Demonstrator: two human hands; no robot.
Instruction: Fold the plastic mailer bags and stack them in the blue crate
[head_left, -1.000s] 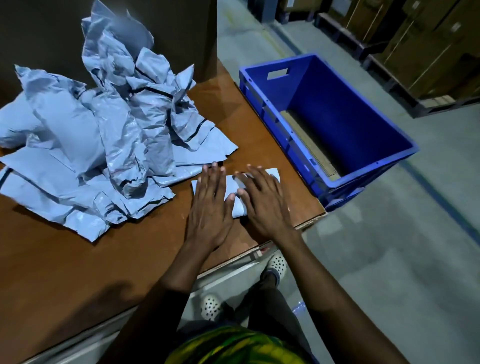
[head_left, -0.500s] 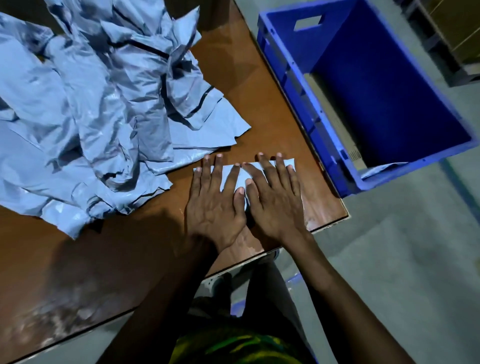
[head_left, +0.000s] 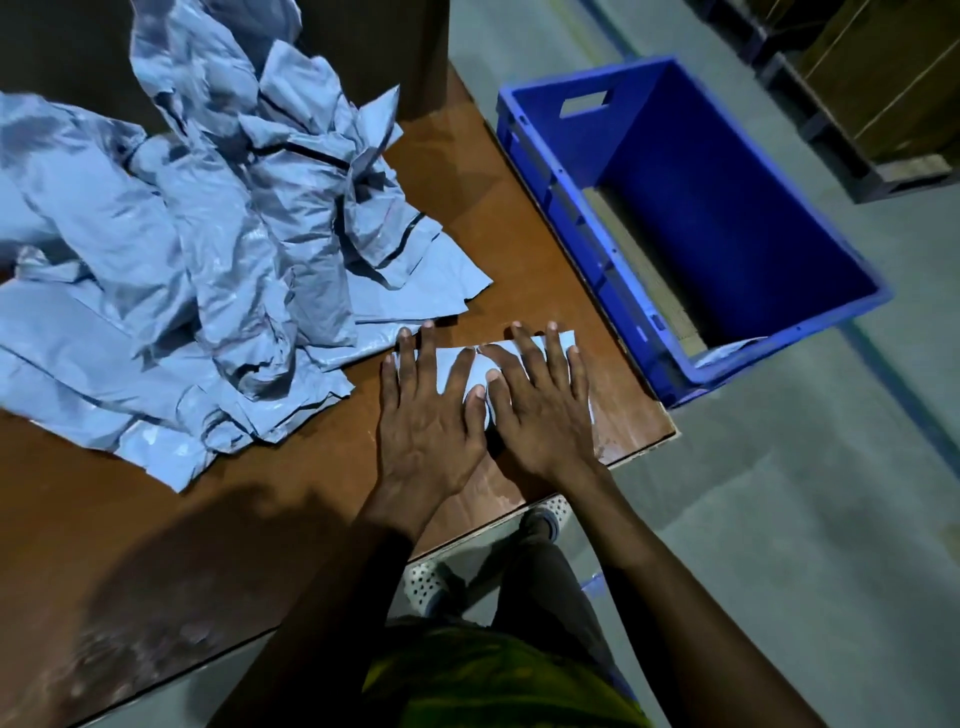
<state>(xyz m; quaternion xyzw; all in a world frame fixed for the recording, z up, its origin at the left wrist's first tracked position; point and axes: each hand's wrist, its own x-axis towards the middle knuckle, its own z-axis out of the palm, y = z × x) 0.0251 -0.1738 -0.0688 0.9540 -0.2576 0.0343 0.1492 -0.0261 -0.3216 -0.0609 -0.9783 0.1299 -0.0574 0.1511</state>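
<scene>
Both hands lie flat, side by side, on a small folded mailer (head_left: 445, 366) near the table's (head_left: 260, 493) front right corner. The left hand (head_left: 431, 415) is spread, palm down, fingers straight and pointing to twelve o'clock. The right hand (head_left: 540, 410) is spread the same way, pressing on the right half of the fold. The thumbs touch at the middle of the bag. Pale blue plastic shows between the fingers and past the fingertips, and its far right corner pokes out at one o'clock from the right hand.

At ten o'clock from the hands sits the loose pile of mailer bags (head_left: 208, 249) – crumpled grey-blue plastic with dark seal strips, heaped high towards the back and spilling flat towards the front. Its nearest flat edge lies just beside the left fingertips.

The blue crate (head_left: 563, 223) stands on the grey floor (head_left: 779, 519) at two o'clock from the hands, close against the table's right edge, with a handle slot in its far wall. In its near corner a bit of pale plastic (head_left: 727, 356) shows – what it is cannot be told.

At six o'clock, under the table edge, two white dotted shoes (head_left: 545, 512) are visible.
</scene>
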